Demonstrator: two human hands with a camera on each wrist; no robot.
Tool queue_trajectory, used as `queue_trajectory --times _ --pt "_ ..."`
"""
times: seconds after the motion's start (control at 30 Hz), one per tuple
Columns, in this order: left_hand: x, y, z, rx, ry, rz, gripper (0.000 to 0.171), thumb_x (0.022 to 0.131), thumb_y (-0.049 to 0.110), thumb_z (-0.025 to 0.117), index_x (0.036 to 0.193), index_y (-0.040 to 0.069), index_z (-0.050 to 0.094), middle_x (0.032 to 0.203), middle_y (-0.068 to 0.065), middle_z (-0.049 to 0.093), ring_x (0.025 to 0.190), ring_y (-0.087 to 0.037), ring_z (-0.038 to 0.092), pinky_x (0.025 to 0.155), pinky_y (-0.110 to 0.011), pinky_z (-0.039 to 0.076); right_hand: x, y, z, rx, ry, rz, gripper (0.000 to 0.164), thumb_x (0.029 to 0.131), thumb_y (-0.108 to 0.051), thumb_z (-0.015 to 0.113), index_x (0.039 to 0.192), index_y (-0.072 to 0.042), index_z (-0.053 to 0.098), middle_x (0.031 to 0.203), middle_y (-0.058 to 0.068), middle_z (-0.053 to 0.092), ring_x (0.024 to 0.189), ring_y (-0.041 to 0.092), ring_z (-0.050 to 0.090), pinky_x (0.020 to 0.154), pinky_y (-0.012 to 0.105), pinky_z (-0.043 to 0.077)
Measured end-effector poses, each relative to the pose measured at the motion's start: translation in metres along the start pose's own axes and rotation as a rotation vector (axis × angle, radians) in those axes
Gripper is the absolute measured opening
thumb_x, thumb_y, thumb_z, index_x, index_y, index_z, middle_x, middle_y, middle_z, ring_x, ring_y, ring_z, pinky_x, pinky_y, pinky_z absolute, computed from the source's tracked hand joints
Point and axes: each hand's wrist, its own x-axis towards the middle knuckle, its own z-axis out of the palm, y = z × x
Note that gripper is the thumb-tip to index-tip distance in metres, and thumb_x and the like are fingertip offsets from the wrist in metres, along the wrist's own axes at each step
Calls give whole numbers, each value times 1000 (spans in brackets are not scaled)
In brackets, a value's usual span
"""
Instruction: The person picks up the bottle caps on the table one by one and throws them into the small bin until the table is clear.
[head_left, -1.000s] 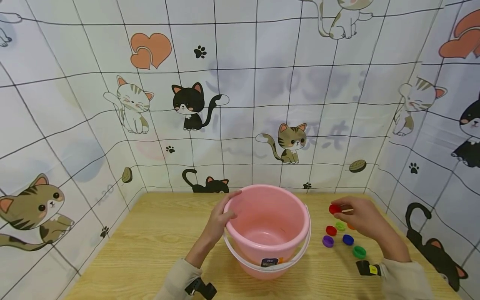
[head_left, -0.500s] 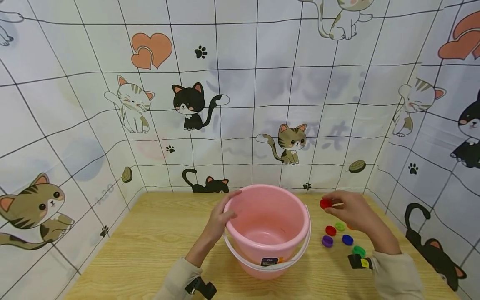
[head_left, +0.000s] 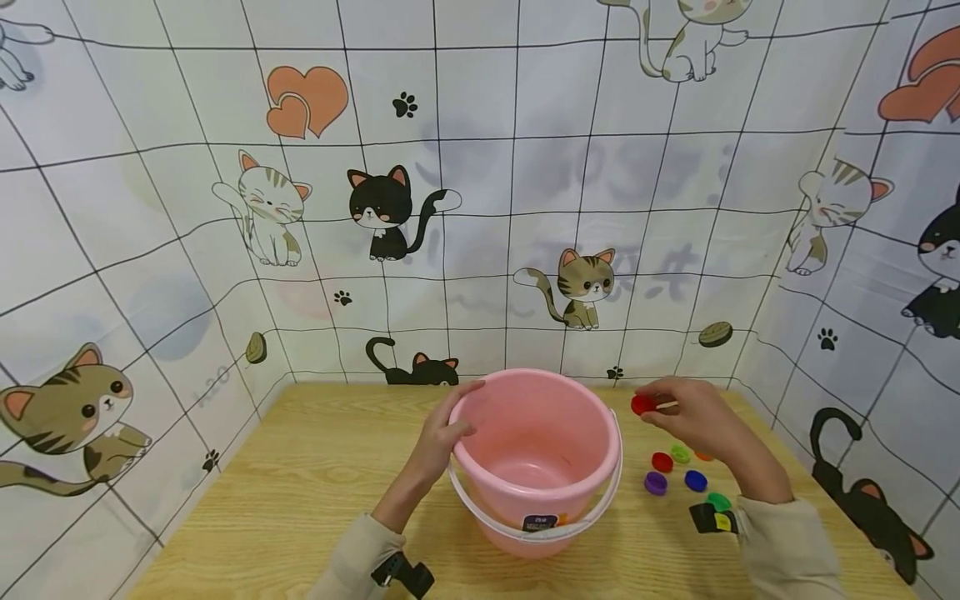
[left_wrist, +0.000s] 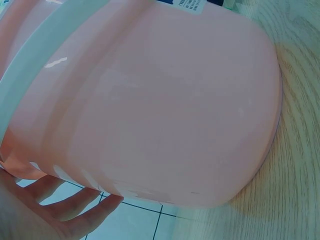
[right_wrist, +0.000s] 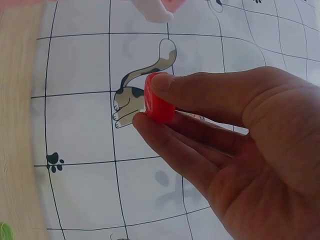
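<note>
A pink bucket [head_left: 510, 543] with a white handle [head_left: 495, 527] stands upright on the wooden table. My left hand [head_left: 437, 437] grips its rim at the left, thumb over the edge on the inside. In the left wrist view the fingers [left_wrist: 95, 215] lie along the bucket's outer wall [left_wrist: 165, 110]. Right of the bucket, my right hand [head_left: 693, 417] pinches a red bottle cap [head_left: 642, 405] between thumb and fingertips, raised above the table. The right wrist view shows this red cap held on edge, well away from the bucket's rim.
Several loose caps lie on the table [head_left: 315, 492] below my right hand: a red cap [head_left: 662, 462], a purple cap [head_left: 656, 483], a blue cap [head_left: 696, 481], green ones and a partly hidden orange cap [head_left: 703, 456]. A cat-patterned sheet [head_left: 480, 208] encloses the table's back and sides.
My right hand has moved left toward the bucket and slightly up, carrying the red cap, and has slowed lately. The left hand and the bucket have stayed in place.
</note>
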Motion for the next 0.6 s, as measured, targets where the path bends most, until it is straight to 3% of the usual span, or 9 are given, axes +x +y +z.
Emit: queue_trajectory --times 0.27,0.6 --pt "-1 0 1 0 6 -1 67 82 11 53 149 18 54 154 -11 52 126 -36 58 94 -41 57 6 -11 -2 9 11 -46 30 92 -8 74 120 3 71 111 17 75 102 37 74 79 40 63" --pt "-1 2 1 10 9 -9 68 82 10 53 149 18 54 154 -11 51 127 -35 58 92 -35 56 12 -18 -4 8 13 -74 27 92 -5 73 118 2 72 111 17 75 103 37 74 79 38 63"
